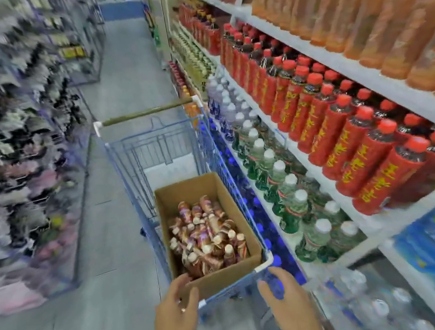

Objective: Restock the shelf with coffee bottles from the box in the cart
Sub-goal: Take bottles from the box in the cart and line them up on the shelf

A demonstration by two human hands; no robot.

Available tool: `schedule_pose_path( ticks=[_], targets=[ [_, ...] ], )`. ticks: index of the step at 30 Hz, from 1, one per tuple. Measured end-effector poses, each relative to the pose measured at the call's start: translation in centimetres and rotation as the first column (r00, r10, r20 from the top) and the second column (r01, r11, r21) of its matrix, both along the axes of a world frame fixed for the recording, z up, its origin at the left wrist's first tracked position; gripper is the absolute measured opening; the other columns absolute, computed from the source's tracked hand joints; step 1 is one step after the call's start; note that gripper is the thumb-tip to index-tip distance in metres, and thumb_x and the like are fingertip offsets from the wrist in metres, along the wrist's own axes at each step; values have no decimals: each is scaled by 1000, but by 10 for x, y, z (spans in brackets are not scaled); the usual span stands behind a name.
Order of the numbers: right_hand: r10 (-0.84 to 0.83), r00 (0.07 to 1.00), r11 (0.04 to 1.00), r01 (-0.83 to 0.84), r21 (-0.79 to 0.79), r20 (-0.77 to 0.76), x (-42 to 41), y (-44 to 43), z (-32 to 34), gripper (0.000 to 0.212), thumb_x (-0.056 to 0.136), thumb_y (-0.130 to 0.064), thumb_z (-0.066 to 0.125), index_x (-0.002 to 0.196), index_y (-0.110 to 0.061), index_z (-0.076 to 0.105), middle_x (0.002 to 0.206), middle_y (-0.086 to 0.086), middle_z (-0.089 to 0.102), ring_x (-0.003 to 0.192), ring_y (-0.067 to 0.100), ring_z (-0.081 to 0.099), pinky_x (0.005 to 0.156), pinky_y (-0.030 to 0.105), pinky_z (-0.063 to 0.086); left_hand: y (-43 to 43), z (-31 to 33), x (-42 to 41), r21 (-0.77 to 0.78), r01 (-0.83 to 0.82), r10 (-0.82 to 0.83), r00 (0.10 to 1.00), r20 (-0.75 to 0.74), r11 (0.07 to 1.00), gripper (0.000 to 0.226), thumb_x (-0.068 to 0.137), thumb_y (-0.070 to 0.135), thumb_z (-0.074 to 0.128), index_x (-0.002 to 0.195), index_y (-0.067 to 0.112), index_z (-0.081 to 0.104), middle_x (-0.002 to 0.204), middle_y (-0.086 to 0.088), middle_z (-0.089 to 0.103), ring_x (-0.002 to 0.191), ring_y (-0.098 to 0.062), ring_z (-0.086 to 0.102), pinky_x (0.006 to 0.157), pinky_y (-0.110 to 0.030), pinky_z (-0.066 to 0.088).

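An open cardboard box (pixel 219 274) sits in the near end of a blue wire cart (pixel 153 145). Several small brown coffee bottles (pixel 206 235) with pale caps lie jumbled inside it. My left hand (pixel 177 303) hovers at the box's near left corner with relaxed fingers, holding nothing. My right hand (pixel 278 287) is at the cart's near right corner, fingers loosely bent, and I cannot tell whether it touches the rim. The shelf unit (pixel 306 50) stands close on the right of the cart.
The right-hand shelves hold orange drink bottles (pixel 356 8), red-labelled bottles (pixel 345 134), green bottles with white caps (pixel 282 184) and blue-capped bottles low down. Blurred racks of goods (pixel 8 137) line the left side. A grey aisle floor (pixel 126 66) runs ahead.
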State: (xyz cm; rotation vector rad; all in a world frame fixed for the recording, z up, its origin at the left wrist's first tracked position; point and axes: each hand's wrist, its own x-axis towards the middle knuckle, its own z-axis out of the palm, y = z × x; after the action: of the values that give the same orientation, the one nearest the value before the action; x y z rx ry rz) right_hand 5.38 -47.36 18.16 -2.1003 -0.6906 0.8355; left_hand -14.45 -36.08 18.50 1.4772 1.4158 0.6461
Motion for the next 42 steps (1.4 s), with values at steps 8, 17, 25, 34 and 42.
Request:
schedule_pose_path(
  ticks=[8,17,25,34,42],
  targets=[
    [19,1000,987,-18,-160,4,-8,57,-28,44,96,-37,65,136,-20,57,133,-5,58,127,16,53,110,38,41,52,-45,-13,-160,90,-102,993,-67,983,31,95,19,67,124,27,62,116,11,69,111,-11,64,99,-32,52],
    [132,991,960,-132,-249,-18,30,107,-44,41,96,-35,64,135,-23,56,131,-11,58,127,12,51,108,32,40,100,-91,59,-454,-9,-9,999,-39,891,37,94,19,68,130,15,60,120,2,67,115,-15,63,98,-28,48],
    [342,934,874,-358,-330,-107,88,161,-78,48,94,-49,61,138,-33,52,136,-15,57,124,7,53,106,37,46,148,-137,140,-672,-275,221,961,-167,688,6,93,24,67,93,23,61,74,8,55,81,-15,51,64,-22,34],
    [433,885,793,-465,-394,-171,121,177,-106,40,96,-43,60,135,-34,54,137,-18,56,129,3,50,110,32,42,181,-263,201,-924,-336,761,644,-83,183,83,75,37,85,143,9,47,135,-15,61,120,-29,61,97,-38,53],
    [394,898,778,-440,-448,-199,132,168,-116,38,97,-44,60,134,-38,52,130,-26,51,124,-2,46,100,18,33,195,-255,229,-830,-558,848,437,-300,-6,99,68,61,81,145,10,46,130,-10,59,119,-34,56,109,-43,42]
  ],
)
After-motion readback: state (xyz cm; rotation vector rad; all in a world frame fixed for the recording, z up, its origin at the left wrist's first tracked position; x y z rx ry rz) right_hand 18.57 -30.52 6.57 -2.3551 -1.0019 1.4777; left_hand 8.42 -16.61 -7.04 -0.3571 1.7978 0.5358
